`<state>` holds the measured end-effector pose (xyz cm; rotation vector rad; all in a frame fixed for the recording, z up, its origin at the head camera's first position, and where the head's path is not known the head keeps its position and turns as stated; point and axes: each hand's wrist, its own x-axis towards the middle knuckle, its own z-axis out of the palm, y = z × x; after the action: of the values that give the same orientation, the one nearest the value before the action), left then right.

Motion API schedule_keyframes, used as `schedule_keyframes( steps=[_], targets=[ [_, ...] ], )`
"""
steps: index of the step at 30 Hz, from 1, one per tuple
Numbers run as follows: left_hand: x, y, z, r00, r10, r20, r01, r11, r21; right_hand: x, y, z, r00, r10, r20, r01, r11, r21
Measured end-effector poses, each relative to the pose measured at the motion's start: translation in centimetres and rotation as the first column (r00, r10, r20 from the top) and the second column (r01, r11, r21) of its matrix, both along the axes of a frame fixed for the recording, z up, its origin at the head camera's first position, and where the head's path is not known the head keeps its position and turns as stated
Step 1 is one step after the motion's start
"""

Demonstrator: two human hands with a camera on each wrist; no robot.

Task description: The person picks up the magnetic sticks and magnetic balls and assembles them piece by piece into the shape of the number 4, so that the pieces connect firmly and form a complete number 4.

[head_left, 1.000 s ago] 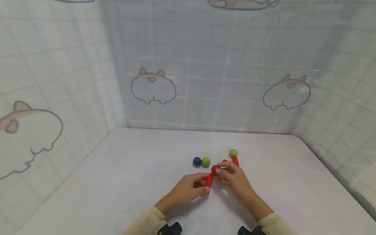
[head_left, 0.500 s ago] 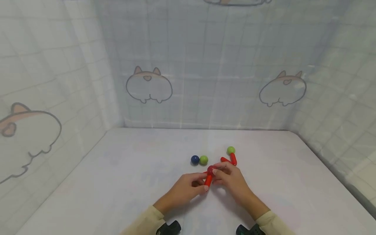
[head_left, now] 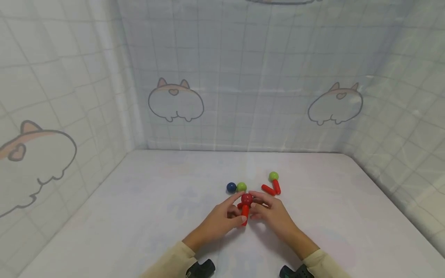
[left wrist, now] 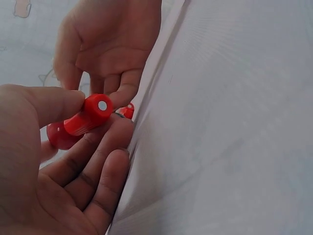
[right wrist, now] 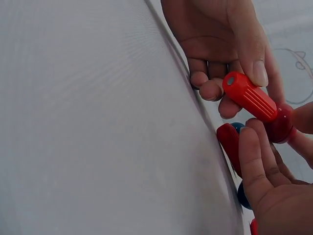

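My left hand [head_left: 217, 222] pinches a red magnetic rod [head_left: 245, 214] between thumb and fingers, its index finger stretched up toward a red ball [head_left: 247, 199]. The ball sits on the rod's far end. From the other side my right hand [head_left: 274, 216] holds the ball with thumb and index finger. In the right wrist view, the ribbed rod [right wrist: 250, 97] shows a metal disc in its free end, and the ball [right wrist: 280, 125] meets its other end. Another red rod [head_left: 240, 205] pokes out beside the ball, partly hidden by the left fingers.
Just beyond the hands, a dark blue ball [head_left: 231, 187] and a green ball [head_left: 241, 187] lie side by side. Farther right, a second green ball [head_left: 273, 176] meets a red rod [head_left: 276, 187], with a loose red rod [head_left: 268, 189] close by. Patterned curtains [head_left: 229, 77] surround the white tabletop.
The red ball has shifted slightly left, over the pinched rod's end. My left index finger has straightened up toward the ball. The loose rod behind the right hand has come into fuller view.
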<state>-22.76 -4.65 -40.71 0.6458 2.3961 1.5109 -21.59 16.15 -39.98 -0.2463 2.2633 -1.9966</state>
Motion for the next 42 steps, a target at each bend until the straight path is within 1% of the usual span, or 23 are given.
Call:
schedule_keyframes(
  steps=[3, 10, 13, 18, 22, 25, 26, 28, 30, 33, 38, 42],
  targets=[
    [-0.2, 0.3, -0.1, 1.0, 0.014, 0.009, -0.014, 1.0, 0.0, -0.1, 0.2, 0.0, 1.0, 0.014, 0.007, -0.014, 1.0, 0.022],
    [-0.6, 0.6, -0.3, 0.997, 0.055, 0.053, -0.057, 0.997, 0.048, -0.7, 0.8, -0.3, 0.997, 0.079, 0.008, -0.079, 0.997, 0.005],
    [-0.7, 0.8, -0.2, 0.998, 0.051, 0.041, -0.053, 0.997, 0.049, -1.0, 1.1, -0.4, 0.995, 0.099, 0.002, -0.099, 0.995, 0.006],
    [-0.6, 0.8, -0.1, 0.999, 0.036, 0.015, -0.037, 0.999, 0.035, -1.0, 1.3, -0.6, 0.995, 0.102, 0.003, -0.102, 0.995, 0.019],
    [-0.5, 0.7, -0.2, 0.999, 0.027, 0.021, -0.028, 0.999, 0.034, -0.9, 1.4, -0.6, 0.993, 0.114, 0.003, -0.115, 0.993, 0.034],
    [-0.6, 0.7, -0.3, 0.999, 0.043, 0.029, -0.045, 0.998, 0.044, -1.1, 1.9, -0.2, 0.992, 0.129, -0.016, -0.128, 0.99, 0.055],
    [-0.6, 0.7, -0.3, 0.998, 0.054, 0.032, -0.056, 0.997, 0.045, -1.2, 2.1, -0.1, 0.992, 0.126, -0.02, -0.124, 0.99, 0.062],
    [-0.7, 0.8, -0.3, 0.996, 0.083, 0.037, -0.084, 0.996, 0.038, -1.4, 2.5, 0.3, 0.995, 0.097, -0.02, -0.095, 0.993, 0.069],
    [-0.9, 0.8, -0.3, 0.993, 0.112, 0.042, -0.113, 0.993, 0.029, -1.5, 3.0, 0.6, 0.998, 0.056, -0.014, -0.054, 0.996, 0.066],
    [-1.0, 0.8, -0.2, 0.989, 0.138, 0.043, -0.139, 0.99, 0.018, -1.7, 3.5, 0.7, 1.0, -0.008, -0.002, 0.009, 0.998, 0.059],
    [-1.1, 0.7, 0.1, 0.984, 0.175, 0.041, -0.175, 0.985, -0.001, -1.8, 3.8, 0.6, 0.999, -0.034, -0.032, 0.037, 0.997, 0.075],
    [-1.1, 0.8, 0.1, 0.978, 0.203, 0.04, -0.202, 0.979, -0.018, -1.9, 4.2, 0.7, 0.997, -0.059, -0.044, 0.063, 0.993, 0.102]
  ],
)
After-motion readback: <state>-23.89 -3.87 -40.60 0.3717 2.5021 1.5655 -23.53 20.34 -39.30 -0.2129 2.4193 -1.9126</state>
